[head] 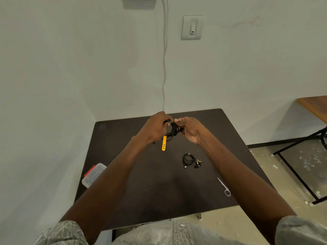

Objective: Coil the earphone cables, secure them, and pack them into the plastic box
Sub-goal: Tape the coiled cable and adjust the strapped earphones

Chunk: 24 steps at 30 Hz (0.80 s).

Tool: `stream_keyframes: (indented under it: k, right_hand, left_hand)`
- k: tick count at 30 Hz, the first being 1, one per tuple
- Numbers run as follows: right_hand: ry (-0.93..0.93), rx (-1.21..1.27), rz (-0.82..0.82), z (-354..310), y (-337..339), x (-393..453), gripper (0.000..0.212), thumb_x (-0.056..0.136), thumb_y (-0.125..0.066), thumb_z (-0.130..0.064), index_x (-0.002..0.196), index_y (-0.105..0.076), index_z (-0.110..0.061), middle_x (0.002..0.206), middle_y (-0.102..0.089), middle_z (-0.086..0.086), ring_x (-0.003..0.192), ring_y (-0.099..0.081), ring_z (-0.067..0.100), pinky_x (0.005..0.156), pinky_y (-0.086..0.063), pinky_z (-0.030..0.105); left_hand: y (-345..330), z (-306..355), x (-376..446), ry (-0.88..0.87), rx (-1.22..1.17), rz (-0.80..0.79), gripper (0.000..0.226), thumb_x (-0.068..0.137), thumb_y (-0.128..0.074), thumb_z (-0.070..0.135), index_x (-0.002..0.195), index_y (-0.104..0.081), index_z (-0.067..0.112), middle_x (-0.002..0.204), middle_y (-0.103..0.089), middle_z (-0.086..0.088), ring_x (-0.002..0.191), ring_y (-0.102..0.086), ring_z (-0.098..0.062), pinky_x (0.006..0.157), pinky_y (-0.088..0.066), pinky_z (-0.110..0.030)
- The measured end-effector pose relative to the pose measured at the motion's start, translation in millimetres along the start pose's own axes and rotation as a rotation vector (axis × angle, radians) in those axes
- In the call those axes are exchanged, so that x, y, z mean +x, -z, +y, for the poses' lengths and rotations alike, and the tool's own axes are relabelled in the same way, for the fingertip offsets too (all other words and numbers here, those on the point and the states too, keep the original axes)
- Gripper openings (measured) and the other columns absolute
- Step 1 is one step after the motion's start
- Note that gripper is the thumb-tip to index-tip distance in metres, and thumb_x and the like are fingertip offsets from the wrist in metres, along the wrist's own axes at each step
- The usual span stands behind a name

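While both hands, left [155,128] and right [190,129], clamped the coiled earphone cable [171,129] above the bench [141,191], a yellow tie [164,143] dangled.

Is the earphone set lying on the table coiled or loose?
Coiled: the earphones lie on the table as a compact bundle of loops, buds beside it.

No text, label, brand, number or sign is showing legibly anywhere in this view.
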State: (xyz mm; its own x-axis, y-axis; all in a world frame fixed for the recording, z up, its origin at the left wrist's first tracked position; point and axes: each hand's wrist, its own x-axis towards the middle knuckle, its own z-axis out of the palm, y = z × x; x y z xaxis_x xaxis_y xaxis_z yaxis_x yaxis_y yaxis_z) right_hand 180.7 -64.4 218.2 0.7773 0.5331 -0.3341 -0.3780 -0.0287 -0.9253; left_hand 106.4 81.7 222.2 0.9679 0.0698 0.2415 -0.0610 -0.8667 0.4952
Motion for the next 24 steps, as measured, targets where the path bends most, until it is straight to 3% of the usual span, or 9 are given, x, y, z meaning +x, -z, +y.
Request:
stream_keyframes:
  k: [5,7,9,11,16,21,24]
  right_hand:
    - [0.081,0.008,0.004,0,3,2,0.018,0.095,-0.060,-0.011,0.079,-0.052,-0.012,0.073,-0.057,0.003,0.066,-0.054,0.013,0.058,-0.046,0.021]
    - [0.145,-0.154,-0.024,1,4,1,0.014,0.086,-0.071,-0.010,0.086,-0.057,-0.010,0.076,-0.060,0.003,0.071,-0.058,0.012,0.067,-0.049,0.021]
    - [0.203,-0.341,-0.011,4,3,0,0.025,0.077,-0.077,-0.001,0.095,-0.060,-0.007,0.079,-0.062,0.003,0.074,-0.060,0.012,0.075,-0.052,0.025]
    - [0.291,-0.480,0.059,7,-1,0,0.027,0.074,-0.075,0.002,0.095,-0.060,-0.007,0.078,-0.063,0.003,0.073,-0.061,0.013,0.074,-0.053,0.031]
    - [0.525,-0.729,0.150,17,-8,-2,0.022,0.077,-0.070,0.000,0.091,-0.059,-0.013,0.081,-0.067,-0.003,0.075,-0.062,0.006,0.073,-0.049,0.024]
    - [0.674,-0.879,0.173,24,-11,-1,0.018,0.081,-0.065,0.001,0.094,-0.058,-0.010,0.079,-0.060,-0.012,0.076,-0.060,0.016,0.090,-0.047,0.050]
    - [0.720,-0.958,0.197,22,-13,0,0.014,0.083,-0.061,0.001,0.095,-0.058,-0.006,0.082,-0.065,0.000,0.079,-0.056,0.020,0.093,-0.036,0.040]
  left_hand:
    - [0,1,-3,0.034,0.013,0.014,0.021,0.091,-0.050,0.008,0.107,-0.064,0.009,0.092,-0.051,0.003,0.085,-0.047,-0.012,0.075,-0.033,-0.021]
    - [0,2,-3,0.055,0.021,0.004,0.020,0.091,-0.050,0.009,0.106,-0.063,0.010,0.091,-0.050,0.004,0.085,-0.049,-0.014,0.074,-0.035,-0.023]
    - [0,3,-4,0.075,0.020,0.001,0.016,0.089,-0.051,0.012,0.101,-0.061,0.009,0.089,-0.049,0.003,0.082,-0.049,-0.016,0.072,-0.036,-0.025]
    - [0,5,-4,0.100,0.013,-0.011,0.013,0.087,-0.053,0.011,0.097,-0.061,0.008,0.087,-0.051,0.001,0.081,-0.049,-0.017,0.070,-0.036,-0.026]
    - [10,3,3,0.278,-0.153,-0.156,0.011,0.086,-0.057,0.007,0.090,-0.064,0.014,0.084,-0.063,-0.001,0.075,-0.055,-0.017,0.060,-0.041,-0.024]
    - [19,-5,7,0.351,-0.274,-0.248,0.010,0.085,-0.060,0.010,0.089,-0.069,0.013,0.089,-0.066,-0.019,0.074,-0.050,-0.020,0.067,-0.038,-0.033]
    - [19,-6,8,0.373,-0.311,-0.244,0.008,0.087,-0.061,0.012,0.087,-0.069,0.010,0.084,-0.062,-0.015,0.075,-0.049,-0.019,0.067,-0.038,-0.033]
